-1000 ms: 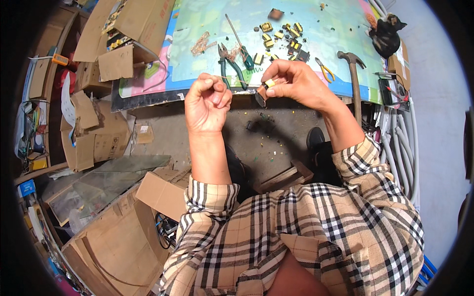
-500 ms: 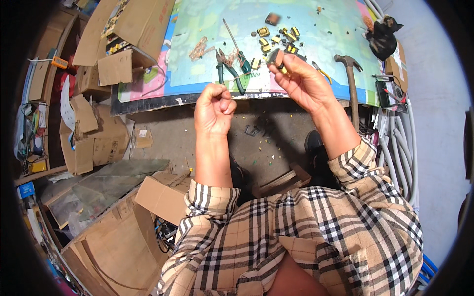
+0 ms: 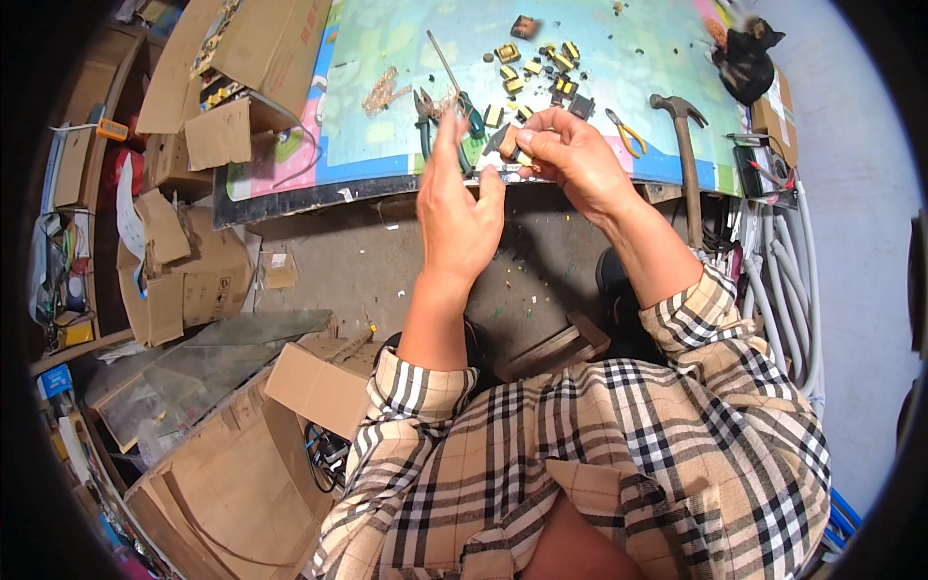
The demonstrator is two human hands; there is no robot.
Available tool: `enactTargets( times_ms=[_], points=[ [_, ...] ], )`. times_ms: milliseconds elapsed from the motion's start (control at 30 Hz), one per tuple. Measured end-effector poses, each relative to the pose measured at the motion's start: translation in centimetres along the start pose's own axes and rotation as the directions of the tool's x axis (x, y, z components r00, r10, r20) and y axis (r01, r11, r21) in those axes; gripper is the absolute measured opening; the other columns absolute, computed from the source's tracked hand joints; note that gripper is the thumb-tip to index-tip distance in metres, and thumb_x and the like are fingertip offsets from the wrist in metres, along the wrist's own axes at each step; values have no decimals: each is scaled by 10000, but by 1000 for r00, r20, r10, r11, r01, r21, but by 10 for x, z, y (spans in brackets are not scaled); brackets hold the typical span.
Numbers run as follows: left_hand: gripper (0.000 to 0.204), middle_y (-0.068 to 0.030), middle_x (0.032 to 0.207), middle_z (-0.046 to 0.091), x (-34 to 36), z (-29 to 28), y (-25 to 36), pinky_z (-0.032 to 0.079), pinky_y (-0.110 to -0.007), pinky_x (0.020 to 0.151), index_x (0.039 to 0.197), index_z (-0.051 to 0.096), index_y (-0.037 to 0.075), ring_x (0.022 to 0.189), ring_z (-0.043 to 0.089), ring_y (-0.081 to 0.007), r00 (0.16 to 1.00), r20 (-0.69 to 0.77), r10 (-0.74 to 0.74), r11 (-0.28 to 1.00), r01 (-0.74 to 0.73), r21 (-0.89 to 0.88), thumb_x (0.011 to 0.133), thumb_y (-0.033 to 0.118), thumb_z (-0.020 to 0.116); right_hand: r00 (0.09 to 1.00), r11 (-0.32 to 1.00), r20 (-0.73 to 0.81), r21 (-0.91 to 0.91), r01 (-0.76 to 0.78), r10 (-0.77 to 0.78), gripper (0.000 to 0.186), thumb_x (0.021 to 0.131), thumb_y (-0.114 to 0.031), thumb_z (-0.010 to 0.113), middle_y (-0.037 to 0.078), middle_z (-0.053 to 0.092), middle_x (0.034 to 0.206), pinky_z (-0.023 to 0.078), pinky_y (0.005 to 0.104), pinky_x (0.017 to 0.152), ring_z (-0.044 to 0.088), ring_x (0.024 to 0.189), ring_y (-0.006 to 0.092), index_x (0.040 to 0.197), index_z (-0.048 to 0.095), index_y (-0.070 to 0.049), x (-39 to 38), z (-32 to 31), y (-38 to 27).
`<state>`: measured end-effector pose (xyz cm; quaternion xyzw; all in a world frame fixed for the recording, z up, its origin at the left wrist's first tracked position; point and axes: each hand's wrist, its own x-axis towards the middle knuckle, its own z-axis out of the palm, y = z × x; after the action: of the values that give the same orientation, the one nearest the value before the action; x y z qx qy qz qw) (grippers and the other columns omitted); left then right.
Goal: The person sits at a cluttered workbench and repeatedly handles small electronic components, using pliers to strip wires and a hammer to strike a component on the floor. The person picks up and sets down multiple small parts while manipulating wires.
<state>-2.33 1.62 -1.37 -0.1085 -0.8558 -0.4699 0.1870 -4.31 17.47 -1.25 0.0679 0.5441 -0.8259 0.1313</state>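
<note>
My right hand pinches a small transformer with a copper-brown winding and a dark core, over the table's near edge. Left of it, my left hand is held up with its fingers stretched, holding nothing that I can see. Partly behind the left fingers lie green-handled pliers and a screwdriver with a green handle. Just beyond the right hand, several small yellow-and-black transformers are scattered on the mat. A tangle of copper wire lies to the left.
On the right are a claw hammer, yellow-handled cutters and a meter with leads. A black cat sits at the mat's far right corner. A copper-wound piece lies farther back. Cardboard boxes stand at left.
My left hand has opened from a closed grip on a thin copper strand and moved right and up. The right hand has shifted slightly left and nearer with the transformer.
</note>
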Motion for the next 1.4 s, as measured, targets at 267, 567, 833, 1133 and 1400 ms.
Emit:
enactTargets(
  times_ms=[267, 567, 833, 1133, 1400],
  points=[
    [184, -198, 678, 596, -1, -9, 1, 461, -392, 600, 846, 642, 1, 624, 608, -342, 948, 145, -282, 959, 280, 37, 890, 157, 555, 967, 948, 180, 231, -220, 180, 195, 903, -97, 588, 122, 660, 913, 568, 257, 766, 656, 807, 174, 1014, 615, 62, 6, -10, 8],
    [163, -98, 626, 614, -9, -14, 16, 443, -319, 559, 824, 639, -5, 554, 569, -174, 910, 284, -301, 928, 348, -134, 886, 132, 578, 988, 985, 107, 114, -127, 115, 189, 876, -84, 628, 98, 671, 889, 563, 267, 717, 648, 765, 150, 1009, 630, 51, 11, -15, 15],
    [197, 60, 519, 392, 3, -48, -1, 190, -198, 410, 861, 627, -9, 436, 286, -26, 785, 399, -475, 396, 595, -699, 928, 164, 561, 950, 944, 312, -318, 89, 16, 295, 853, -85, 656, 79, 671, 887, 532, 267, 711, 627, 776, 133, 1116, 598, 36, 7, -8, 10],
    [176, 24, 483, 323, 6, -65, -36, 216, -225, 391, 925, 570, -21, 392, 220, -69, 691, 485, -536, -102, 517, -850, 956, 143, 514, 979, 990, 166, -65, 129, -117, 208, 866, -65, 638, 102, 662, 902, 553, 271, 723, 644, 783, 149, 1046, 596, 30, 2, 0, 11],
    [207, 38, 494, 332, 2, -64, -6, 206, -207, 402, 910, 590, -45, 413, 247, -45, 795, 366, -484, 237, 522, -819, 954, 148, 528, 970, 956, -61, -196, 221, -236, 150, 852, -44, 642, 111, 680, 880, 529, 260, 661, 641, 715, 142, 974, 617, 40, 15, -11, 16]
  ],
)
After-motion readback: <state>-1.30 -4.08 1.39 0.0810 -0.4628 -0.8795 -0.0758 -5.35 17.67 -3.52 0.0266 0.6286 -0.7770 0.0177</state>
